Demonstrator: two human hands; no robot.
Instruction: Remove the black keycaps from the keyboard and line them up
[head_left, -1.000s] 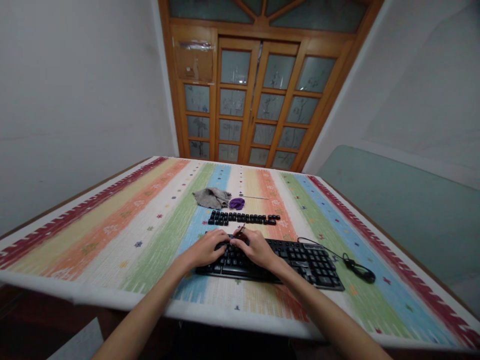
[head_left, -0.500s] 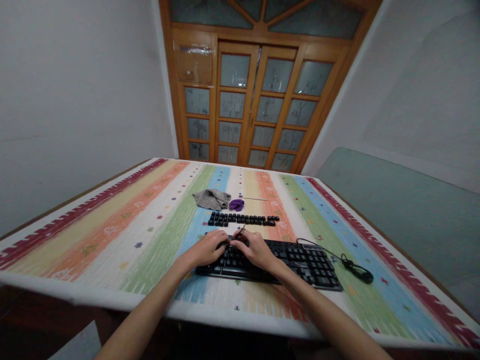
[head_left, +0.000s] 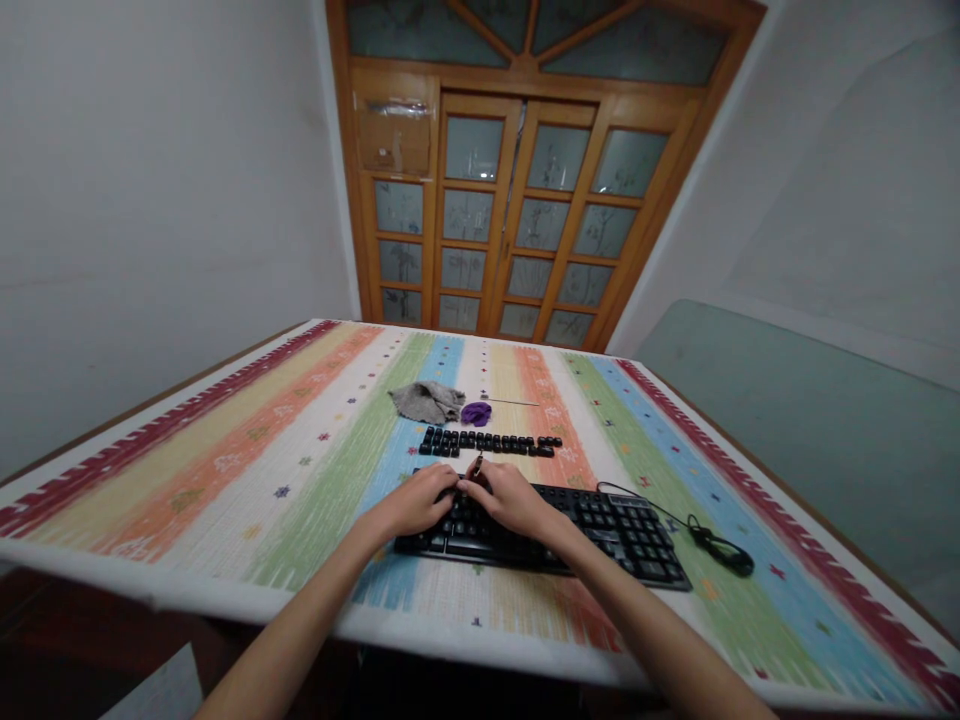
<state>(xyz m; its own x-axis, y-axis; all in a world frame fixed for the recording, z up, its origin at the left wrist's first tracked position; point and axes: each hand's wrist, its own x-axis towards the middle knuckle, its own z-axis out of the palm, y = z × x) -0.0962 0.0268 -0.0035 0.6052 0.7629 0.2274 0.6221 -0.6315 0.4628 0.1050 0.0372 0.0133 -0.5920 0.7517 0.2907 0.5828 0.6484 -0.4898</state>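
Observation:
A black keyboard (head_left: 517, 550) lies in front of me near the table's front edge. Over its upper left part, my left hand (head_left: 421, 498) has its fingers curled down and its thumb by the other hand; whatever it grips is hidden. My right hand (head_left: 514, 497) pinches a slim dark tool (head_left: 478, 464), whose kind is too small to make out. The fingertips of both hands meet over the keys. Behind the keyboard, loose black keycaps (head_left: 491, 443) stand in two rows.
Beyond the keycaps lie a grey cloth (head_left: 427, 401), a purple bundle (head_left: 476, 413) and a thin rod (head_left: 511, 402). The keyboard's coiled cable (head_left: 724, 550) rests at the right. A striped cloth (head_left: 300, 480) covers the table. Wood-framed glass doors (head_left: 517, 220) stand behind.
The slim tool in my right hand has tilted to point more upright. Both hands stay over the same part of the keyboard. The whole view has shifted slightly.

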